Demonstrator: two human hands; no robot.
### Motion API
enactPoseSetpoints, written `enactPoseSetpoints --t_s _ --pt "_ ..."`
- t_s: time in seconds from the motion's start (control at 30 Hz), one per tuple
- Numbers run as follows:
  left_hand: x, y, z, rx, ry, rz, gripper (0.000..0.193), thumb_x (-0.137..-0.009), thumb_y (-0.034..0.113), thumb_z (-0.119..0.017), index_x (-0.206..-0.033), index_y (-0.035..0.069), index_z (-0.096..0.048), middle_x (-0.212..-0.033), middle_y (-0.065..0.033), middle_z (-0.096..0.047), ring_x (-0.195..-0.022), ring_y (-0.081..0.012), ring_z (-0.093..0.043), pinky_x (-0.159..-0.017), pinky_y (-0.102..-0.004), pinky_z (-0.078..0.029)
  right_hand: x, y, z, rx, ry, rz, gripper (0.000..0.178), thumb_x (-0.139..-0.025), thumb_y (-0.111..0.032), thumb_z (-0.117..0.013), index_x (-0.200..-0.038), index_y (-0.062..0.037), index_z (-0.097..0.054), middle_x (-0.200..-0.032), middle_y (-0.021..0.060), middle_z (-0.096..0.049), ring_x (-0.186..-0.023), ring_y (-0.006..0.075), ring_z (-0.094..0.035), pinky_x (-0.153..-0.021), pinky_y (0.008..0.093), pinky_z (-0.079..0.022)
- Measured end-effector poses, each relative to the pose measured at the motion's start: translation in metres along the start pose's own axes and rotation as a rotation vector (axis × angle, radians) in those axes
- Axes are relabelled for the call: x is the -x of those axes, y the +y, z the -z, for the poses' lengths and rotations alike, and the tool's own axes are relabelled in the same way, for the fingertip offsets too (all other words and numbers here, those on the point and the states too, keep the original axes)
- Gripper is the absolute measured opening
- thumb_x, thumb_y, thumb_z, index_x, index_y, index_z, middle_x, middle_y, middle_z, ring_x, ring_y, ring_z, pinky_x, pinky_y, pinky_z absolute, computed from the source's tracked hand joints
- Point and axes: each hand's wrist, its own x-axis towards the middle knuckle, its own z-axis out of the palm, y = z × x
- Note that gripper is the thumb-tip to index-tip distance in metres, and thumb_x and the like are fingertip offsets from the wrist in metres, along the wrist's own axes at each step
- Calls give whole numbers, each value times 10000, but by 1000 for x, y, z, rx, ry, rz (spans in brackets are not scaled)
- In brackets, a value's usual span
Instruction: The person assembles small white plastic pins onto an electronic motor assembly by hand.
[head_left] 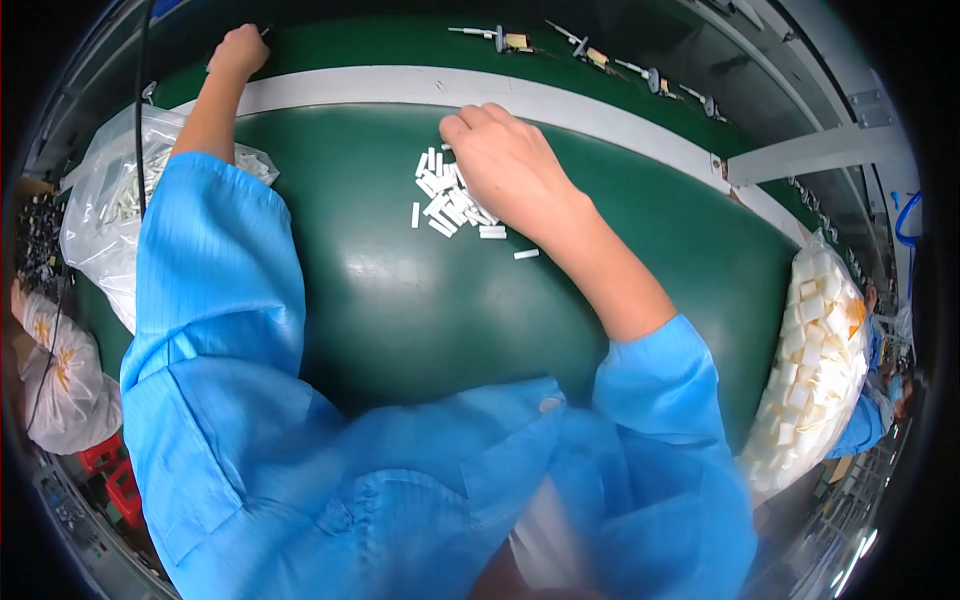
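Observation:
My left hand (pixel 238 52) is stretched far out over the belt beyond the white rail. Its fingers are closed, and a small thin dark piece (pixel 265 31) shows at their tips; its kind is not clear. Over a loose pile of short white tubes (pixel 455 207) on the green tabletop (pixel 400 300), my right hand (pixel 505 160) is bent down with its fingers drawn together. The end of one white piece (pixel 446 147) peeks out by the thumb, but whether it is gripped is hidden. Part of the pile lies under this hand.
Beyond the white rail (pixel 400 86), several small assemblies with white stems (pixel 502 39) lie on the green belt. A clear bag of white pieces (pixel 120 200) stands at left, beside my left arm. A bulging bag of cream-white blocks (pixel 815 350) sits at the right edge.

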Motion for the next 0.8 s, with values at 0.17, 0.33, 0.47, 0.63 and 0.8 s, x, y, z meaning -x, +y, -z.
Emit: enactPoseSetpoints --t_s 0.17,0.33,0.47,0.63,0.8 --pt "9 61 22 280 148 -58 414 -835 368 -538 -1124 84 -626 -1092 -233 -624 -1031 -400 -598 -873 -477 -487 4 6 -9 17 69 5 108 -659 22 -568 -761 18 -603 -804 155 -593 -822 305 -578 -723 359 -517" --pt "67 197 73 1788 -343 -38 110 -909 107 -532 -960 25 -584 -822 -68 -619 -628 -114 -565 -509 -206 -437 5 17 -1 -204 42 -215 99 -744 -40 -606 -819 -1 -658 -822 147 -634 -789 289 -619 -721 352 -521" --pt "117 240 79 2253 -490 -27 88 -922 104 -517 -972 42 -554 -822 -72 -610 -625 -117 -539 -530 -228 -440 -3 37 -1 -749 54 -555 155 -832 -131 -673 -883 15 -663 -758 38 -655 -685 71 -589 -625 240 -483" --pt "136 264 58 2656 -642 138 87 -953 94 -441 -944 34 -502 -820 -76 -557 -604 -125 -458 -510 -239 -373 -3 64 -7 -1181 197 -756 160 -831 -121 -674 -928 4 -654 -795 59 -669 -717 108 -632 -600 218 -488" --pt "139 260 61 2703 -513 201 102 -974 121 -435 -970 36 -491 -842 -78 -535 -602 -117 -439 -501 -226 -345 -3 62 -5 -810 192 -710 179 -830 -151 -686 -905 10 -668 -763 38 -658 -667 76 -587 -578 202 -463"
